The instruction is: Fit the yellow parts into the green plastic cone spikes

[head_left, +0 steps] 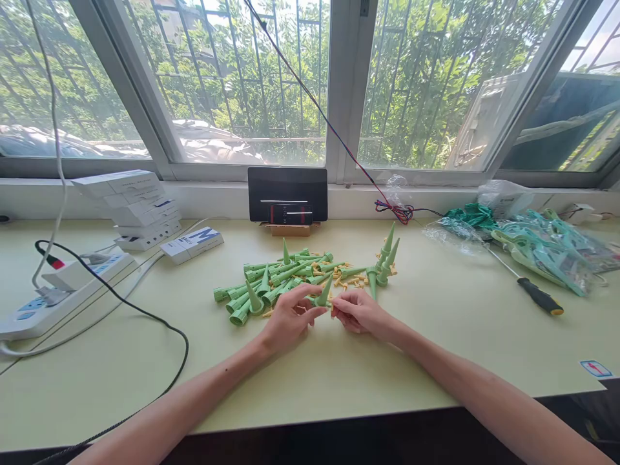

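My left hand (292, 314) holds a green cone-shaped piece (323, 294) by its base, its tip pointing up. Close on its right, my right hand (357, 311) pinches a small yellow piece (332, 309) against the side of that cone. Behind my hands lies a pile of green spikes (276, 278), some lying flat and some standing. Small yellow pieces (357, 281) are scattered at the pile's right part. Several green cones (386, 261) with yellow pieces on them stand grouped at the right end of the pile.
A tablet (287, 186) with a phone (290, 214) leans near the window. White boxes (140, 206), a power strip (72, 290) and cables lie left. At right are a screwdriver (540, 296) and plastic bags (542, 245). The table's front edge (320, 423) runs below my forearms.
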Demonstrator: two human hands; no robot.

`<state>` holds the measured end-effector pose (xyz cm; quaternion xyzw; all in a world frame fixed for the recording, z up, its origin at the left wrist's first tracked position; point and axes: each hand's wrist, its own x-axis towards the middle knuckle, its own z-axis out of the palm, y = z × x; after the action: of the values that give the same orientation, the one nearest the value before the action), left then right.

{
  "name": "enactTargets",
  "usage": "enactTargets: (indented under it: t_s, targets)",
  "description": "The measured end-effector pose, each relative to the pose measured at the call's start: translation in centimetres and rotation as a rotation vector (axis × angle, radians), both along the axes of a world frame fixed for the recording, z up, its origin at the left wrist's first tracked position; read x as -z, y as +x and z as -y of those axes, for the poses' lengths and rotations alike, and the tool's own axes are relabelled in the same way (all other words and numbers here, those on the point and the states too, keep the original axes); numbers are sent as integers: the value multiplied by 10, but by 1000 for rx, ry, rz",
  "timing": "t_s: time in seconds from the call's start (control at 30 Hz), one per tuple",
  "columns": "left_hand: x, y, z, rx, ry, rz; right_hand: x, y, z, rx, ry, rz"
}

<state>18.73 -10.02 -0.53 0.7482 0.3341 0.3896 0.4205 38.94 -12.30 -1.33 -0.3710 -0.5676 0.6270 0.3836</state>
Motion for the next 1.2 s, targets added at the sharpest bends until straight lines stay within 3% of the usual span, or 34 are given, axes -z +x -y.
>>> enactTargets:
  t_s: [0.23,0.4,0.87,1.2]
  targets:
    - [1,0,0,35,28,23,-5,3,0,-59,-207,-62]
    - [0,1,0,39,33,14,-7,3,0,-82,-220,-71]
    - [-8,0,3,-28,-133,-91,-4,-5,4,243,465,291]
    - [-9,0,3,21,-170,-65,-4,-3,6,255,588,405]
